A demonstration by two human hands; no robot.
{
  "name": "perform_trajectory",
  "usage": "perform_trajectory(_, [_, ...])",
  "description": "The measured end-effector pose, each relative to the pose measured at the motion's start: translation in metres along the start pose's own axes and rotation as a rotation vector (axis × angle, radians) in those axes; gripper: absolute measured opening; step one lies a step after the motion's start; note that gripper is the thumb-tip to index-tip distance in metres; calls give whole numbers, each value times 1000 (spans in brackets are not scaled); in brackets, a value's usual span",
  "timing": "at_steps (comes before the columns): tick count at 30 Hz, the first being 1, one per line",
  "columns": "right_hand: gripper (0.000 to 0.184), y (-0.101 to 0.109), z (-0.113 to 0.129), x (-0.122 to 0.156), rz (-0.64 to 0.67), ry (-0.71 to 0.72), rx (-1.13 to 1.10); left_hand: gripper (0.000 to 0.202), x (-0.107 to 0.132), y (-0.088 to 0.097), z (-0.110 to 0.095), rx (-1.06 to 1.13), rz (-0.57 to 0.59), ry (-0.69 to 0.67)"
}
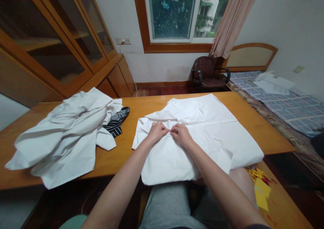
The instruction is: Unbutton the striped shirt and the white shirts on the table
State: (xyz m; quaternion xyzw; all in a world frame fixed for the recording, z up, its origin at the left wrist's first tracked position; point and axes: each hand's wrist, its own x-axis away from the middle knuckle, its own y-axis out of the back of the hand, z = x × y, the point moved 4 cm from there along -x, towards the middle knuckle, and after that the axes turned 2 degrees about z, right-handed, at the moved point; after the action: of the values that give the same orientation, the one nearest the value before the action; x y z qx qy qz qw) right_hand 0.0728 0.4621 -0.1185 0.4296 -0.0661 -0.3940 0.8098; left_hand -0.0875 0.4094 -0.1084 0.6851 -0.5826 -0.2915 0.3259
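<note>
A white shirt lies spread on the wooden table, its near edge hanging over the front. My left hand and my right hand meet at the shirt's middle, fingers curled and pinching the fabric close together. What sits between the fingertips is too small to make out beyond the cloth itself.
A crumpled heap of white garments lies on the table's left, with a dark striped cloth tucked beside it. Wooden cabinets stand left, a brown armchair under the window, a bed at right. Yellow paper lies near my right knee.
</note>
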Motion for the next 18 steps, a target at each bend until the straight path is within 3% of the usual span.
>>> perform_trajectory(12, [6, -1, 2, 3, -1, 18, 33, 16, -2, -5, -1, -19, 1, 54])
perform_trajectory(18, [4, -1, 7, 7, -17, 42, 93, 16, 5, -6, 1, -51, -84, 55])
